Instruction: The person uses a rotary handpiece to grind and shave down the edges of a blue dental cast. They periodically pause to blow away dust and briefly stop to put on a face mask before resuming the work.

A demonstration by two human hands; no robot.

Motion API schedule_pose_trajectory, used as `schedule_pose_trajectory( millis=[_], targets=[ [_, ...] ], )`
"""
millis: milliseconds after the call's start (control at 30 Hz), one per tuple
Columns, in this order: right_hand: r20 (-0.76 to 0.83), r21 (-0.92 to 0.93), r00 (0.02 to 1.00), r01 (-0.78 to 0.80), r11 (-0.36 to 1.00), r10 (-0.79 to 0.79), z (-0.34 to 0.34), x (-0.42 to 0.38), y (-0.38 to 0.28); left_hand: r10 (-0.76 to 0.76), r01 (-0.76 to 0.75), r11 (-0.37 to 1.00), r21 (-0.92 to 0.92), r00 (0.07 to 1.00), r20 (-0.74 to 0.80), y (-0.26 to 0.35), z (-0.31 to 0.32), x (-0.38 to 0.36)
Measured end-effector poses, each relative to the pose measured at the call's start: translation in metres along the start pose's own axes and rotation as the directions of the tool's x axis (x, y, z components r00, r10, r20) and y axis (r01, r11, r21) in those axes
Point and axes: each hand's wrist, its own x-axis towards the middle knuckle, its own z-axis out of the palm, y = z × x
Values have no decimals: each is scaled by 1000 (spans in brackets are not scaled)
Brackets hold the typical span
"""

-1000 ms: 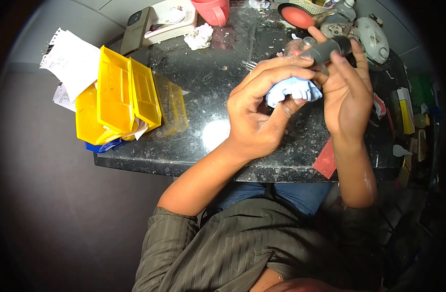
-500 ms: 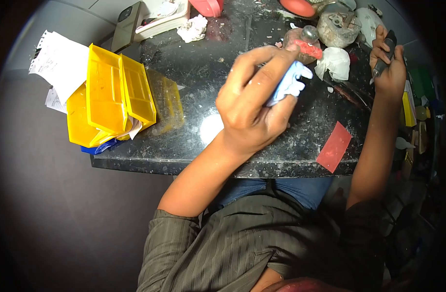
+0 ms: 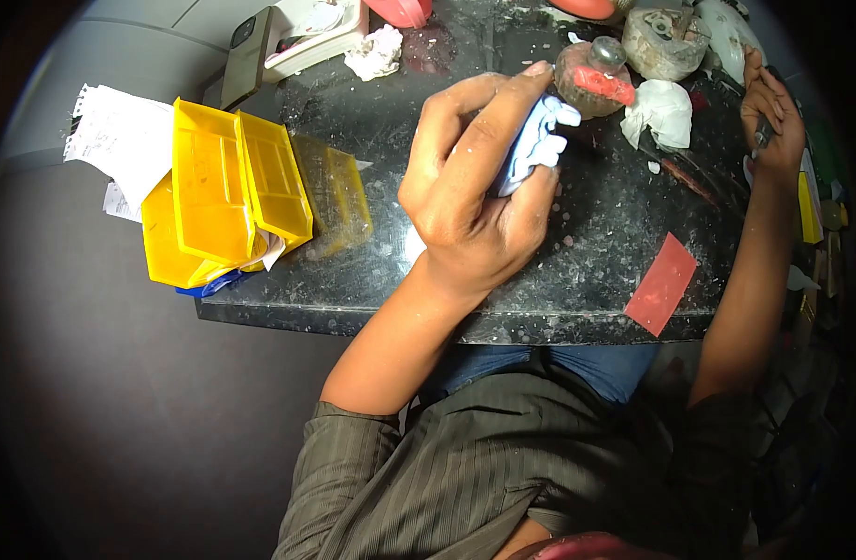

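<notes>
My left hand (image 3: 479, 177) is closed around a pale blue dental cast (image 3: 531, 145), held above the black tabletop with its toothed edge facing right. Just beyond the fingertips stands a glass spirit lamp (image 3: 582, 91) with a round metal cap; a piece of red wax (image 3: 605, 86) lies against it. At the far right, my right hand (image 3: 773, 117) is raised with its fingers curled about a dark handpiece (image 3: 761, 138). Only small parts of that tool show. A flat rectangle of red wax sheet (image 3: 661, 285) lies near the table's front edge.
Yellow plastic bins (image 3: 209, 187) with papers stand at the table's left edge. Behind are a phone (image 3: 248, 56), a white tray (image 3: 321, 47) and crumpled tissue (image 3: 375, 53). A white crumpled piece (image 3: 659, 112) and a plaster-covered bowl (image 3: 666, 45) sit back right.
The view has shifted, moving the table things slightly right. My left hand has drawn back a little from the lamp with the cast. My right hand has turned, hiding most of the handpiece.
</notes>
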Motion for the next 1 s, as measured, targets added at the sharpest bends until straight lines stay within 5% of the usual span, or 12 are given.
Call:
schedule_pose_trajectory(
  millis=[133,200,233,267,333,367,633,833,1000],
  targets=[
    [131,-36,991,3,999,2,-3,-7,3,11,-11,1000,22,1000,-4,2,-2,2],
    [142,-203,990,30,979,-1,-7,-17,-11,-12,12,1000,-11,1000,-7,2,-1,4],
    [266,-113,964,30,993,1,-2,-20,0,-162,162,983,-89,987,15,3,-1,1],
    [-45,-479,950,251,841,-308,52,-25,42,-337,344,915,-213,939,70,8,1,1],
    [-108,-548,850,382,744,-516,54,-18,46,-634,655,664,-361,749,193,24,-3,4],
    [-58,-740,745,414,530,-664,78,-21,70,-572,605,679,-416,791,218,15,-3,-1],
    [-147,-838,606,344,424,-782,28,-11,14,-631,698,346,-627,667,395,11,-6,3],
    [-206,-710,615,442,549,-761,-33,11,-39,-654,716,317,-621,640,404,7,-4,2],
    [-203,-787,658,331,521,-725,-46,15,-55,-655,708,273,-651,633,414,0,-6,0]
  ],
)
